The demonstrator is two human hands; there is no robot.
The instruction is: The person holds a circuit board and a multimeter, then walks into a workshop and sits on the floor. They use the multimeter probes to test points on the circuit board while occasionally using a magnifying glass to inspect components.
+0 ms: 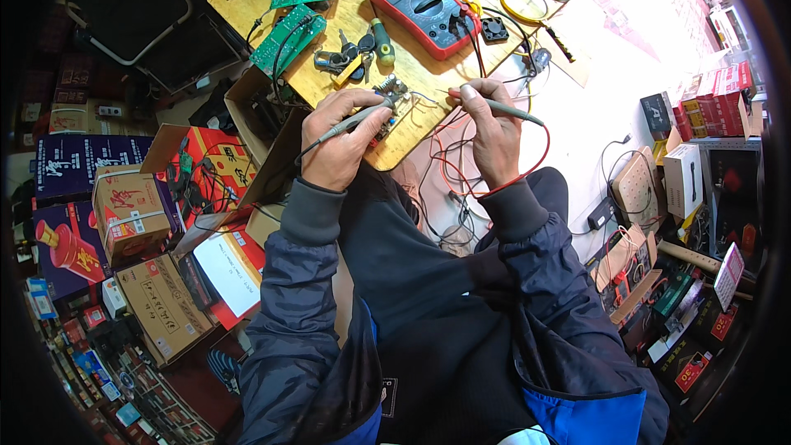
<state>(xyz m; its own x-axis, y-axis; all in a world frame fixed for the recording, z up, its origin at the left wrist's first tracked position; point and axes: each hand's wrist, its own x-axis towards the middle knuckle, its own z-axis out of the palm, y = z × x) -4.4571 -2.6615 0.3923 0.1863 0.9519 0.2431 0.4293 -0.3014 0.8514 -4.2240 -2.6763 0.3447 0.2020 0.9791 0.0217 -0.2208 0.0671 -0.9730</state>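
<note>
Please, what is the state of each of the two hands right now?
Left hand: closed, holding a black-wired grey test probe.
Right hand: closed, holding a red-wired grey test probe.

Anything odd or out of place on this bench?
Mildly odd: a bunch of keys lies among electronics, beside a green circuit board. Loose wires hang tangled below the table edge, possibly a snag. No spill visible.
</note>
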